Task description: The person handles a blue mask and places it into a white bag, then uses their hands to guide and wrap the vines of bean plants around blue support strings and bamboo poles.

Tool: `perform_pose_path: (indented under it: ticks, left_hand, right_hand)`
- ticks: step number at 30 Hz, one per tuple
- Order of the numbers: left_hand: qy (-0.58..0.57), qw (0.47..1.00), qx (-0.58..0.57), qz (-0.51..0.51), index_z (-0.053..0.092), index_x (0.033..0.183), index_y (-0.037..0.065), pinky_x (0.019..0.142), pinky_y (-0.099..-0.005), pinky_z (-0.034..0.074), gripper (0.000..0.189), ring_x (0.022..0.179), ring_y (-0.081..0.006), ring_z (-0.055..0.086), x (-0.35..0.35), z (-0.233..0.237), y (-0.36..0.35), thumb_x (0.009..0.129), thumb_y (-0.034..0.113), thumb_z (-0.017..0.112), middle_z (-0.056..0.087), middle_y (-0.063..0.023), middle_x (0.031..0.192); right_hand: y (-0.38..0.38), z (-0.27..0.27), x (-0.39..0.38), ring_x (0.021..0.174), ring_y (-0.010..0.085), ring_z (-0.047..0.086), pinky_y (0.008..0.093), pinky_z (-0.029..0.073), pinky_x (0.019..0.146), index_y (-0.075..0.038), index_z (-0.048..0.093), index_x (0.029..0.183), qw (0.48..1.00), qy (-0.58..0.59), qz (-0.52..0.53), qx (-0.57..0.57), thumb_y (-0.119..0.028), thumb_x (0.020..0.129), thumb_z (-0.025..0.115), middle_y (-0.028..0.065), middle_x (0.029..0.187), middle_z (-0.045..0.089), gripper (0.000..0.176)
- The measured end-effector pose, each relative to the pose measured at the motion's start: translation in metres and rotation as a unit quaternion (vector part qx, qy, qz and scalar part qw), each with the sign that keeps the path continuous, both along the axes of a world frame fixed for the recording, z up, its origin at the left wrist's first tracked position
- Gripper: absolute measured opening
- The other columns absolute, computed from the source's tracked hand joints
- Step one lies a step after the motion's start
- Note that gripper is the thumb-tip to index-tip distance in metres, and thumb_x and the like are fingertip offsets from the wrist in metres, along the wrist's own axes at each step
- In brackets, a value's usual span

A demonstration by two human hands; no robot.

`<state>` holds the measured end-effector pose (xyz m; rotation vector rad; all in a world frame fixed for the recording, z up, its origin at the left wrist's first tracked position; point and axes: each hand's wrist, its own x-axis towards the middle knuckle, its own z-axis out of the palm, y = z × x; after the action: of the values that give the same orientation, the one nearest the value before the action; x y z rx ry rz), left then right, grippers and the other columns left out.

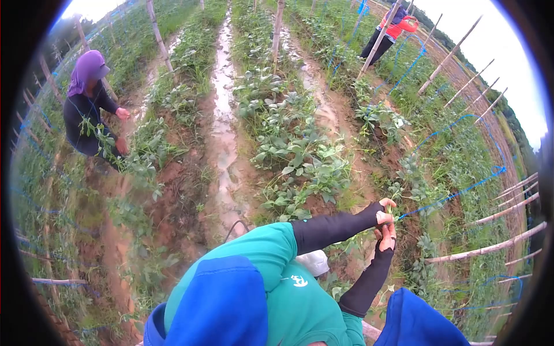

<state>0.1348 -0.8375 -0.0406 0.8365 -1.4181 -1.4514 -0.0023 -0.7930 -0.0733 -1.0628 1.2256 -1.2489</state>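
Note:
My left hand (385,211), in a black sleeve with bare fingers, is closed at the near end of a blue string (444,200). Just below, my right hand (386,235) has its fingers bent up towards the left ones, almost touching them. Thin green plant stems and leaves (398,190) surround the fingertips. What the right fingers pinch is too small to make out. From my hands the string runs up and right to a blue knot or bunch (497,170).
Leafy crop rows (300,155) lie ahead, parted by a wet, muddy furrow (224,109). Bamboo poles (490,244) slant at the right. A person in a purple head covering (86,109) handles plants at left; another in a red top (395,29) stands far off.

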Motion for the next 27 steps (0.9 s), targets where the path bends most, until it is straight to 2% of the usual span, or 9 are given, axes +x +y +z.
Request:
perform_pose_path:
  ticks: [4, 10, 11, 13, 16, 20, 24, 26, 27]
  left_hand:
    - [0.079, 0.996, -0.045, 0.006, 0.048, 0.099, 0.01, 0.059, -0.0265, 0.042, 0.031, 0.066, -0.0113, 0.054, -0.007, 0.008, 0.005, 0.07, 0.018, 0.053, 0.057, -0.0046, 0.071]
    - [-0.075, 0.938, -0.337, -0.016, 0.052, 0.077, 0.004, 0.06, -0.0329, 0.042, 0.011, 0.067, -0.0249, 0.053, -0.011, 0.042, 0.025, 0.073, 0.01, 0.043, 0.053, -0.0097, 0.072]
    - [-0.074, 0.938, -0.337, -0.015, 0.052, 0.077, 0.004, 0.06, -0.0329, 0.042, 0.011, 0.067, -0.0249, 0.053, -0.016, 0.038, 0.029, 0.073, 0.01, 0.043, 0.053, -0.0097, 0.072]
    - [0.1, 0.989, -0.036, -0.104, 0.051, 0.078, 0.003, 0.06, -0.033, 0.042, 0.011, 0.07, -0.0257, 0.053, -0.024, 0.032, 0.038, 0.074, 0.01, 0.044, 0.053, -0.0106, 0.077]
    - [-0.193, 0.922, -0.308, -0.132, 0.048, 0.101, -0.003, 0.067, -0.0332, 0.043, 0.033, 0.078, -0.0265, 0.054, 0.001, 0.06, 0.035, 0.079, 0.018, 0.036, 0.053, -0.0145, 0.088]
    - [0.023, 0.981, -0.057, -0.182, 0.049, 0.1, -0.002, 0.064, -0.0315, 0.043, 0.033, 0.073, -0.0238, 0.054, 0.004, 0.07, 0.045, 0.079, 0.021, 0.038, 0.055, -0.0129, 0.086]
    - [-0.169, 0.957, -0.157, -0.177, 0.051, 0.099, 0.0, 0.063, -0.0302, 0.042, 0.031, 0.072, -0.0217, 0.052, -0.009, 0.065, 0.036, 0.077, 0.02, 0.041, 0.054, -0.0112, 0.082]
    - [-0.154, 0.946, -0.272, -0.088, 0.05, 0.084, -0.001, 0.06, -0.0366, 0.043, 0.025, 0.073, -0.0251, 0.055, -0.025, 0.041, 0.038, 0.069, 0.019, 0.05, 0.055, -0.0122, 0.07]
    - [0.195, 0.98, -0.01, -0.041, 0.05, 0.086, 0.001, 0.058, -0.0355, 0.042, 0.027, 0.068, -0.025, 0.055, -0.075, -0.004, 0.043, 0.064, 0.018, 0.053, 0.054, -0.0116, 0.066]
  right_hand:
    - [-0.002, 0.004, 0.0, 0.097, 0.0191, 0.048, 0.0363, 0.038, 0.082, -0.006, 0.037, 0.118, 0.987, 0.14, -0.046, 0.06, -0.018, 0.081, 0.043, 0.009, 0.108, 0.047, 0.04]
    - [0.006, -0.005, -0.018, 0.098, 0.0194, 0.047, 0.0364, 0.037, 0.082, -0.006, 0.036, 0.118, 0.978, 0.083, -0.185, 0.04, -0.019, 0.08, 0.044, 0.0092, 0.109, 0.047, 0.041]
    - [0.009, -0.006, -0.021, 0.098, 0.0195, 0.047, 0.0364, 0.037, 0.082, -0.006, 0.036, 0.118, 0.976, 0.053, -0.211, 0.03, -0.019, 0.08, 0.044, 0.0092, 0.109, 0.047, 0.041]
    - [0.013, -0.01, -0.027, 0.098, 0.0196, 0.047, 0.0364, 0.037, 0.082, -0.006, 0.036, 0.119, 0.966, -0.004, -0.257, 0.005, -0.019, 0.08, 0.044, 0.0092, 0.109, 0.047, 0.041]
    - [0.016, -0.012, -0.031, 0.098, 0.0197, 0.047, 0.0365, 0.037, 0.082, -0.006, 0.036, 0.119, 0.946, -0.078, -0.312, -0.047, -0.019, 0.08, 0.044, 0.0093, 0.109, 0.047, 0.041]
    - [0.013, -0.01, -0.029, 0.099, 0.02, 0.047, 0.0366, 0.036, 0.082, -0.006, 0.036, 0.119, 0.926, -0.132, -0.335, -0.109, -0.02, 0.08, 0.045, 0.0094, 0.11, 0.047, 0.042]
    - [0.01, -0.011, -0.02, 0.099, 0.0202, 0.046, 0.0367, 0.036, 0.083, -0.006, 0.035, 0.119, 0.915, -0.159, -0.34, -0.147, -0.02, 0.08, 0.045, 0.0095, 0.11, 0.047, 0.043]
    - [0.007, -0.012, -0.013, 0.1, 0.0203, 0.046, 0.0367, 0.036, 0.083, -0.006, 0.035, 0.119, 0.912, -0.168, -0.337, -0.161, -0.02, 0.08, 0.045, 0.0096, 0.11, 0.046, 0.043]
    - [0.007, -0.013, -0.01, 0.1, 0.0203, 0.046, 0.0367, 0.036, 0.083, -0.006, 0.035, 0.119, 0.911, -0.172, -0.334, -0.168, -0.02, 0.08, 0.045, 0.0096, 0.11, 0.046, 0.043]
